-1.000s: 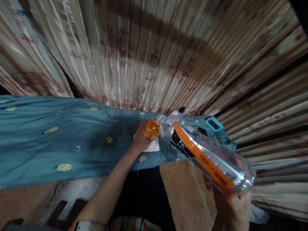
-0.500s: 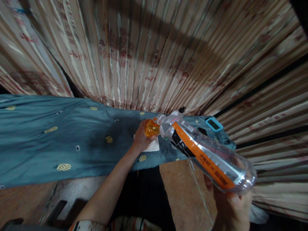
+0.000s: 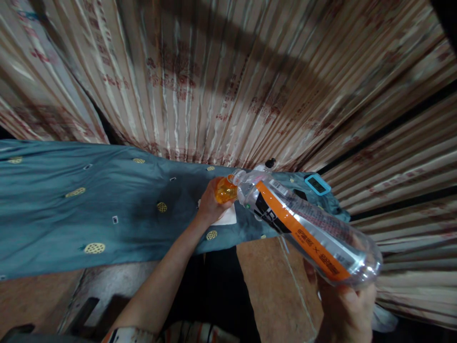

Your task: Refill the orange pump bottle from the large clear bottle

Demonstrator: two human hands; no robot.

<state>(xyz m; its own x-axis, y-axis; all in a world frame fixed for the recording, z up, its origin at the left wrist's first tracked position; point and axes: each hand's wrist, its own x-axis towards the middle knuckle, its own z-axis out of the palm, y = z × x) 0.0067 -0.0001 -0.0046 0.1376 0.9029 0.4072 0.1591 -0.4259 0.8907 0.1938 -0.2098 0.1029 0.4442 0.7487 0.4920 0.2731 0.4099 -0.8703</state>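
Observation:
My right hand grips the base of a clear plastic bottle with an orange and black label. The bottle is tipped over, its open neck pointing up-left. Its mouth meets a small orange container that my left hand holds closed in its fingers above a teal cloth. A white sheet lies on the cloth just under my left hand.
A pleated beige curtain with red print hangs behind the teal cloth. A small device with a blue frame lies on the cloth to the right. A brown board shows below the bottle.

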